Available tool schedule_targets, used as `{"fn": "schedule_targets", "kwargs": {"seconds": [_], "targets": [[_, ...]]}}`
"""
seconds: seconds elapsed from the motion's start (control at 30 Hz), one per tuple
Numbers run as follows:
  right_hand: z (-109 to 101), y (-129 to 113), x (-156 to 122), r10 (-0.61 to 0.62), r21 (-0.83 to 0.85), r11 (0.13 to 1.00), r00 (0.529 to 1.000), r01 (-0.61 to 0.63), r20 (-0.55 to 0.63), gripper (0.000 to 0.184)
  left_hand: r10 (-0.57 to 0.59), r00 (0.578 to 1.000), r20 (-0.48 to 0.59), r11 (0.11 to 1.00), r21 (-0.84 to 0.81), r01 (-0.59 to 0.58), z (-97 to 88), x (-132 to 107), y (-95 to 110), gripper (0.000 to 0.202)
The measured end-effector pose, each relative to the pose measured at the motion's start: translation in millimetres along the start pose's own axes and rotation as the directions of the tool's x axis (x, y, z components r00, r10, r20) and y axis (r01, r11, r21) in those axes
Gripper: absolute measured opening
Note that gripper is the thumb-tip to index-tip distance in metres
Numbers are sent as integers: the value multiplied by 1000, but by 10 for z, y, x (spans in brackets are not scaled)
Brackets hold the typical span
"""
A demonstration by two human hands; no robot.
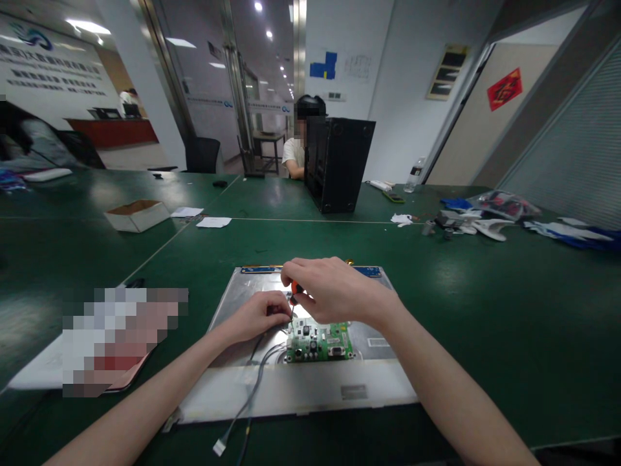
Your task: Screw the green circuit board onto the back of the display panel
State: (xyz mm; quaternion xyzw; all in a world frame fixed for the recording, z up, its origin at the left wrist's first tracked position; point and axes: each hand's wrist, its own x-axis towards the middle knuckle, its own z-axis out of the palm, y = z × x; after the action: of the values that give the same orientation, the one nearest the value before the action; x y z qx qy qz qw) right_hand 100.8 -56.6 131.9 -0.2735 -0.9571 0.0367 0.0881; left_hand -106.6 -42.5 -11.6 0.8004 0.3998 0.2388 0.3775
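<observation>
In the middle of the head view a flat metal-backed display panel (pixel 295 388) lies on the table. Fixed on its back is a green circuit board (pixel 320 341). My right hand (pixel 334 288) is closed around an orange-and-black screwdriver (pixel 295 288), its thin shaft pointing down at the board's upper left corner. My left hand (pixel 264 314) is pinched close to the screwdriver tip at that corner; what its fingertips hold, if anything, is hidden. Grey cables (pixel 262 372) run from the board's left side over the panel's front edge, ending in a white connector (pixel 219 446).
On the green table (pixel 485 310), a black computer case (pixel 339 165) stands at the back, partly hiding a seated person (pixel 294 152). An open box (pixel 137 215) and papers (pixel 213 222) lie left. Gloves and clutter (pixel 490 226) lie far right; a bottle (pixel 414 176) stands behind.
</observation>
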Motion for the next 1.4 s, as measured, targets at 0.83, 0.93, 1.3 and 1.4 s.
{"fn": "schedule_targets", "kwargs": {"seconds": [0.83, 0.93, 1.3, 1.4], "targets": [[43, 0, 49, 86, -150, 984, 995, -94, -58, 14, -25, 1000, 4, 1000, -8, 25, 1, -8, 15, 8], [24, -7, 28, 65, -117, 991, 996, -71, -52, 13, -12, 1000, -10, 1000, 3, 12, 2, -4, 6, 8], [30, -1, 44, 33, -97, 995, 998, -39, -58, 13, 4, 1000, -14, 1000, 13, -4, 15, -1, -31, 8], [42, -1, 53, 73, -153, 985, 995, -83, -71, 20, -17, 1000, -10, 1000, -14, 17, 16, -3, -3, 8]]}}
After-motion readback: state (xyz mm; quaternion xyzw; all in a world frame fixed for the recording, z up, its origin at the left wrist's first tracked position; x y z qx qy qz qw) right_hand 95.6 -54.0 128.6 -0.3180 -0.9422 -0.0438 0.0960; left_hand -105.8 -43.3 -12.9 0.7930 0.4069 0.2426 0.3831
